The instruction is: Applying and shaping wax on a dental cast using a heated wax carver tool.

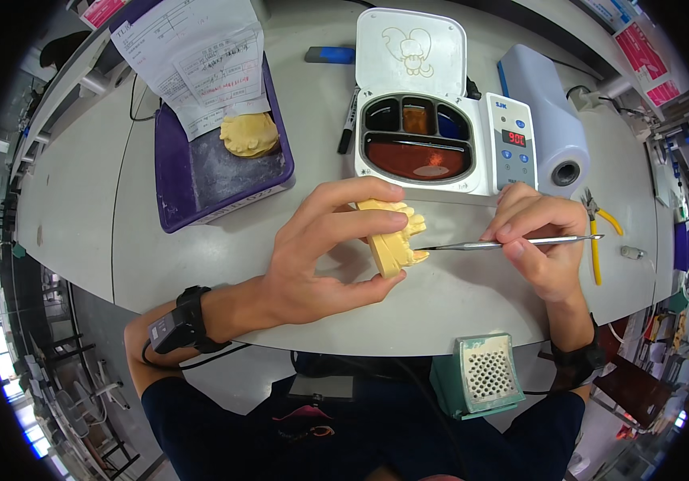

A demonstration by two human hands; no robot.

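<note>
A yellow dental plaster model (390, 250) is tilted on its side in my left hand (304, 248), its base gripped between fingers and thumb and its teeth turned to the right. My right hand (543, 244) pinches a slim metal wax carver (469, 246) like a pen. The carver's left tip meets the model at an orange-tinted tooth, while its other end juts out past my fingers. Just beyond both hands stands a white wax heater (417, 190) with its lid (411, 52) raised. Dark, amber, blue and reddish-brown wax fill its separate wells.
At the left, a purple tray (279, 172) holds another plaster model (249, 135) and paper slips (200, 64). A grey-blue device (549, 120) and yellow-handled pliers (595, 240) are on the right. A green stand with a perforated top (489, 377) sits at the near table edge.
</note>
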